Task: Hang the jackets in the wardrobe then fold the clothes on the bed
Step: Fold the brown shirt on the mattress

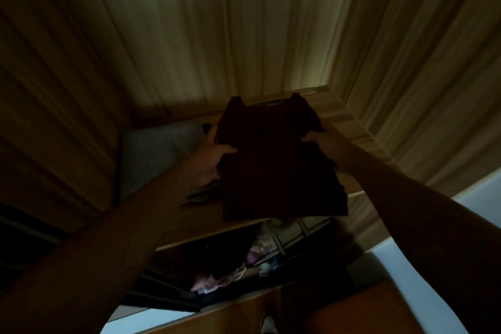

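Up at the wardrobe's [306,91] top shelf [189,214] I hold a folded dark garment [273,165] in both hands, its far end reaching into the shelf opening and its near end hanging out past the board's front edge. My left hand [214,157] clamps its left edge, thumb laid across the top face and fingers curled beneath. My right hand [325,141] grips the right edge the same way, thumb on top, the other fingers hidden under the cloth. On the shelf to the left, just beside my left hand, lies a pale grey bundle [160,149], soft-looking, though the light is too dim to name it. A few thin dark shapes [200,195] lie on the board under my left wrist; I cannot tell what they are. Below the shelf, hanging clothes [264,248] in pale and mixed colours crowd the rail space on hangers [292,236]. The board is plain brown wood. A ribbed, panelled ceiling [230,22] spreads overhead, close above the wardrobe's top. A pale wall [482,192] shows at the right past my forearm. Between the grey bundle and the wardrobe's right side, the garment fills most of the opening.
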### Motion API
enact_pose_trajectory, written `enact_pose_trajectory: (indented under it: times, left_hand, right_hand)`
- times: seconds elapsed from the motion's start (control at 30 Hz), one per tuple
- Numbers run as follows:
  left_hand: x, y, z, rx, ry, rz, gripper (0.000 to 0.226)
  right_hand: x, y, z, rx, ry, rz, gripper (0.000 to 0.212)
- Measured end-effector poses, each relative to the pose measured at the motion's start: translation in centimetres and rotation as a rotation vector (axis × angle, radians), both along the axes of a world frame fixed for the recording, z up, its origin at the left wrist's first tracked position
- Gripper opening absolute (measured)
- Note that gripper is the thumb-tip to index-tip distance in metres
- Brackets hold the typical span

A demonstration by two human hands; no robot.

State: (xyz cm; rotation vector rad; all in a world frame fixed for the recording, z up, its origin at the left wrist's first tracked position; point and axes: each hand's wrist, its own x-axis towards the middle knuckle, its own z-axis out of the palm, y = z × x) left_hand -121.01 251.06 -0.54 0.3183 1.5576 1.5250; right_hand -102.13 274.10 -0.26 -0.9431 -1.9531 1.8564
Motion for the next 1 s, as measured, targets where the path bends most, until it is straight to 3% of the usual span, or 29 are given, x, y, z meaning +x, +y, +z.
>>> enact_pose_trajectory:
  times: [0.1, 0.23, 0.3, 0.4, 0.57, 0.7, 0.83, 1.0]
  left_hand:
    - [-2.3, 1.9, -0.3, -0.016, 0.059, 0.073, 0.069]
    - [-2.5, 2.5, -3.3, -0.486, 0.519, -0.093, 0.059]
    - [-2.1, 2.8, -5.2, -0.565, 0.501, -0.199, 0.051]
    - [-1.5, 3.6, -6.2, -0.66, 0.657, -0.404, 0.053]
    - [0.2, 5.6, -8.4, -0.871, 0.837, -0.643, 0.061]
    - [1.3, 6.3, -8.5, -0.92, 0.899, -0.669, 0.044]
    - [0.4, 7.5, -8.6, -0.932, 1.039, -0.463, 0.042]
    - [-1.5, 9.6, -11.3, -0.841, 1.194, -0.314, 0.064]
  right_hand:
    - [-3.6, 3.6, -0.6, 0.126, -0.113, 0.006, 0.079]
    - [-4.8, 5.5, -6.0, 0.225, -0.436, 0.341, 0.072]
    - [-4.7, 5.4, -8.9, 0.363, -0.599, 0.516, 0.079]
    - [-5.3, 4.6, -11.4, 0.52, -0.614, 0.576, 0.083]
    - [-6.5, 4.0, -11.9, 0.601, -0.537, 0.56, 0.081]
    - [-7.1, 4.2, -11.4, 0.639, -0.539, 0.636, 0.081]
    - [-8.4, 4.0, -11.3, 0.684, -0.558, 0.666, 0.076]
    - [-10.8, 2.3, -12.6, 1.154, -0.677, 0.471, 0.071]
